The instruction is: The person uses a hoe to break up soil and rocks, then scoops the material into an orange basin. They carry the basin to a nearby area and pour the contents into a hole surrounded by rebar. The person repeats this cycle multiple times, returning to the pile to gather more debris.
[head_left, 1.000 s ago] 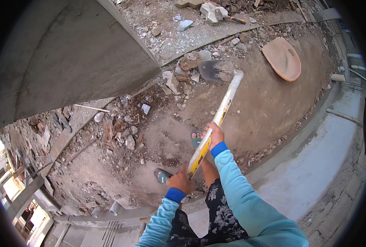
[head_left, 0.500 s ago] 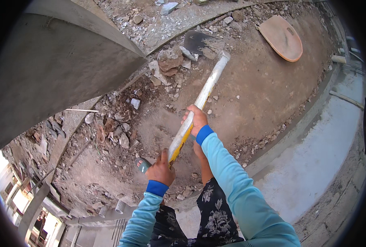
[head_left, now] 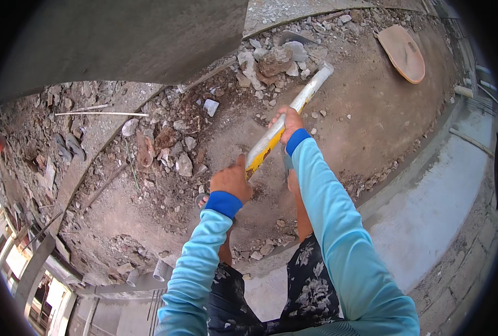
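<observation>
A shovel (head_left: 311, 89) with a thick white and yellow handle slants away from me over the dirt. My left hand (head_left: 230, 182) is wrapped round the near end of its handle. Farther up, my right hand (head_left: 289, 122) grips the handle near its middle. Beyond the handle's far end, a small part of the dark blade (head_left: 296, 38) shows behind pale stones; the rest of it is hidden. Broken rocks (head_left: 275, 61) lie beside the far end of the handle.
An orange-brown scoop-like panel (head_left: 403, 54) with a slot lies at the far right. A grey concrete wall (head_left: 126, 39) juts in at upper left. Rubble, sticks and a pair of slippers (head_left: 70, 147) lie on the left. A low concrete edge (head_left: 394, 187) curves along the right.
The view has turned so the ground sits farther right. The shovel is still in both hands; its blade, earlier in plain sight, is now mostly hidden by stones.
</observation>
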A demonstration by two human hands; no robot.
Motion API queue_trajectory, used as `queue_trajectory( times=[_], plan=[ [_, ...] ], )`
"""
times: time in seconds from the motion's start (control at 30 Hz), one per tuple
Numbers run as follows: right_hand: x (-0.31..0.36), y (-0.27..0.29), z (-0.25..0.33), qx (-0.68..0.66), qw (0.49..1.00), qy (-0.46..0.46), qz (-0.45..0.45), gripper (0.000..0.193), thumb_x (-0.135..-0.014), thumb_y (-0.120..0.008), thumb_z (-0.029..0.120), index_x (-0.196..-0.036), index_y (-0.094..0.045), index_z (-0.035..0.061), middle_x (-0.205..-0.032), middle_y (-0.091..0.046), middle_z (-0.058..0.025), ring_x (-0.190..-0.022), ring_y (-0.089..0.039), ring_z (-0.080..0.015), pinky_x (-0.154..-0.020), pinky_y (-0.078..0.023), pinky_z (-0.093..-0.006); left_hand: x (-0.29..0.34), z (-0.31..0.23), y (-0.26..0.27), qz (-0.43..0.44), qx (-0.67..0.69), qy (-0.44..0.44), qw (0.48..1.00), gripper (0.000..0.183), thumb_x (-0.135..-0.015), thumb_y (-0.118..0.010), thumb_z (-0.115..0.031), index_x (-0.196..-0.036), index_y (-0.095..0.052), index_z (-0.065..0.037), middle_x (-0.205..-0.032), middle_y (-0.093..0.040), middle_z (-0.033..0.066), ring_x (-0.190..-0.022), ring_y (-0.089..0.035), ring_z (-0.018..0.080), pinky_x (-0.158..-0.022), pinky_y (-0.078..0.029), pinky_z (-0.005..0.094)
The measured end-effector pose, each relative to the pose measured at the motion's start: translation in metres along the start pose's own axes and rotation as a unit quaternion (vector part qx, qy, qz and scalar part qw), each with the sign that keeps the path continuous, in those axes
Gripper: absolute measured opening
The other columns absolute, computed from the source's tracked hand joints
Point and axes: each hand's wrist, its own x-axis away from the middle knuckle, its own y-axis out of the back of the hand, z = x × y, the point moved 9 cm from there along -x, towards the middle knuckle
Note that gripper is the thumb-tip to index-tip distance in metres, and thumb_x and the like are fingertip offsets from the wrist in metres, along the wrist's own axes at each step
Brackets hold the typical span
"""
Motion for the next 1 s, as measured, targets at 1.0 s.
queue_trajectory(
  times=[1.0],
  plan=[
    [0.204, 0.021, -0.488, 0.128, 0.982, -0.138, -0.008, 0.019, -0.075, -0.062, 0.017, -0.08, -0.045, 0.0102, -0.064, -0.048, -0.0062, -0.059, -0.049, -0.023, -0.061, -0.047, -0.0395, 0.375, 0.316, -0.159, -0.025, 0.085, 0.112, 0.99, 0.051, -0.077, -0.062, -0.01, -0.126, -0.047, -0.007, -0.086, -0.067, 0.0132, -0.073, -0.069, 0.0307, -0.056, -0.053, 0.0431]
  ],
)
